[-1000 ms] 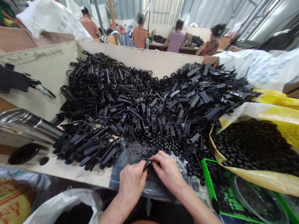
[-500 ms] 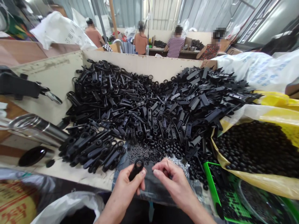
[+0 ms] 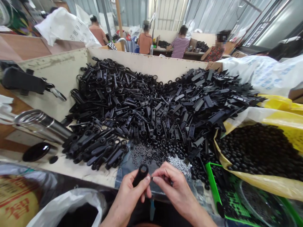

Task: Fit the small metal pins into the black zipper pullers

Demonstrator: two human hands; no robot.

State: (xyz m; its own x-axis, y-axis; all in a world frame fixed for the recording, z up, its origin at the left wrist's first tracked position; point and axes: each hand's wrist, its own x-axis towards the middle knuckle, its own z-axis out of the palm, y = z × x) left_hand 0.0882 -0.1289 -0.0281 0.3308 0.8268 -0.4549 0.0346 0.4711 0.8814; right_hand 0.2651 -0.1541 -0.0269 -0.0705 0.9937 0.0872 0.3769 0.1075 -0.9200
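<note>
Closing in now: the right hand has drawn nearer the left hand than it was half a second ago, its fingertips just beside the left thumb. Left is clamped on a black part, ring end up, held low at the near edge over the dark mat; that grip probably leaves the ring open to the other hand. Right has thumb and forefinger bunched together, and whether anything tiny sits between them I cannot tell.

Look at the layout! Small grey pieces and silvery pins lie just beyond the fingers, likely there for a short reach. Bigger pieces make up the large pile on the far side, while near left, similar parts lie roughly aligned, perhaps to keep them sorted. Off right stands a green tray.
</note>
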